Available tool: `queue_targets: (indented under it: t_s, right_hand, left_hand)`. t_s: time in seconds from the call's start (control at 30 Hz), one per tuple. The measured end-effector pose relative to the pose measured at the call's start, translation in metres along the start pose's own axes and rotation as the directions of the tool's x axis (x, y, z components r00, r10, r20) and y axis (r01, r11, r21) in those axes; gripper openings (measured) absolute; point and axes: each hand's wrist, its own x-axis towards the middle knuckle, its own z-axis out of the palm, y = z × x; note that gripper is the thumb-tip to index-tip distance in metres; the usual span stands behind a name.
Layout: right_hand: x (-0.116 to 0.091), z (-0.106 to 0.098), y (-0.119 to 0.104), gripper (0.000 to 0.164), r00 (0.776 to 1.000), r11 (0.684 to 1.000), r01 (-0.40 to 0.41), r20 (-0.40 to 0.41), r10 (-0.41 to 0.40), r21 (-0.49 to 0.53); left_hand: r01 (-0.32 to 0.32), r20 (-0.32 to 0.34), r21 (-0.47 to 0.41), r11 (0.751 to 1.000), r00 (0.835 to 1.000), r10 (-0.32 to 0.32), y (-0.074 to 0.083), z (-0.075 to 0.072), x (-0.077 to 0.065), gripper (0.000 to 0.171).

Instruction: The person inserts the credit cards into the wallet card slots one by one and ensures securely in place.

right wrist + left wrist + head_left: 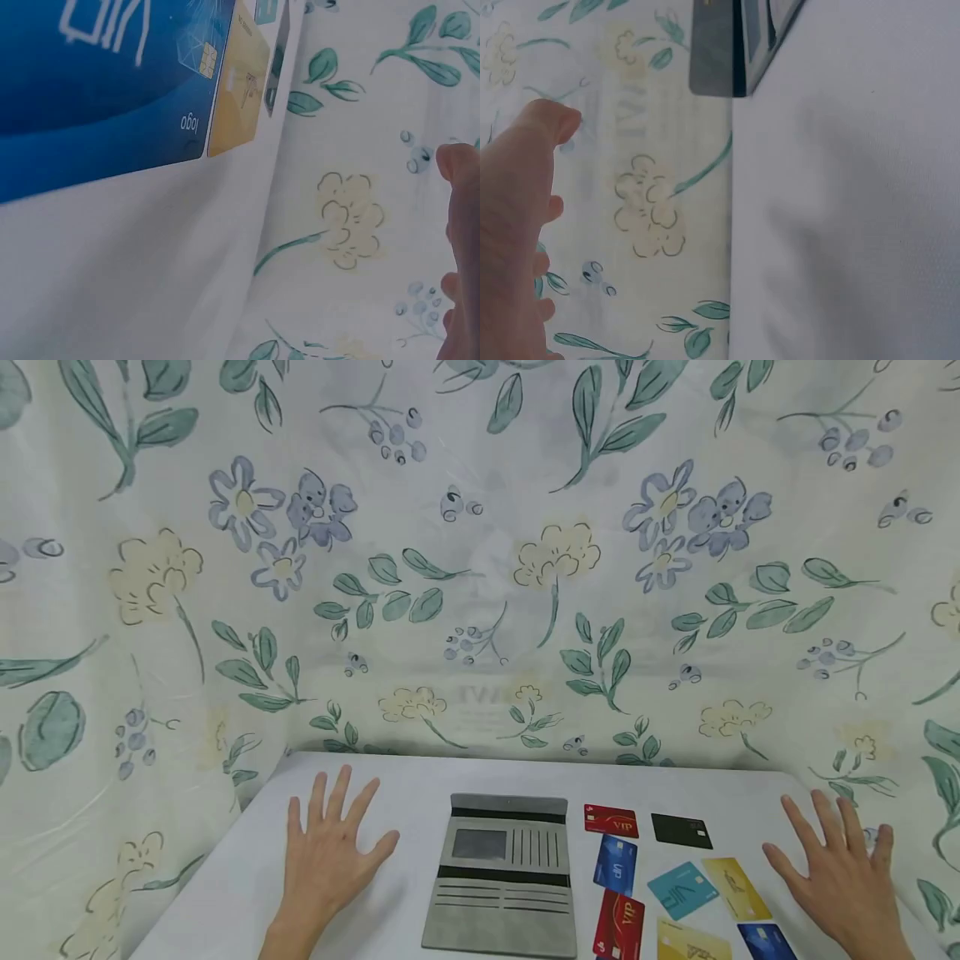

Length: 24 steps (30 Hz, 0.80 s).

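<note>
Fingers spread, my left hand hovers over the left of the table and holds nothing. To its right lies an unfolded grey wallet with rows of card slots and a window pocket. My right hand, also spread and holding nothing, is at the table's right side. Between wallet and right hand lie several cards: red VIP cards, a black card, a blue card, a teal card and a yellow card. A dark blue card is nearest the right hand.
The white table ends at a back edge just beyond the wallet and cards. A floral-patterned curtain hangs behind it and along both sides. Some cards at the front are cut off by the head view's lower border.
</note>
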Motion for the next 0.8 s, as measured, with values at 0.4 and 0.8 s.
queue_targets:
  t_s: [0.4,0.8]
  right_hand:
    - [0.0011,-0.0003,0.0,0.088,1.0,0.999,-0.009,0.004,0.009,0.042]
    - [-0.0001,0.0007,0.0005,0.088,1.0,0.997,0.008,-0.001,-0.008,0.082]
  left_hand:
    - [0.032,0.163,-0.122,0.992,0.987,-0.012,0.0002,-0.0019,-0.0007,0.072]
    - [0.048,0.271,-0.235,0.971,0.962,0.018,0.005,0.0012,-0.0019,0.072]
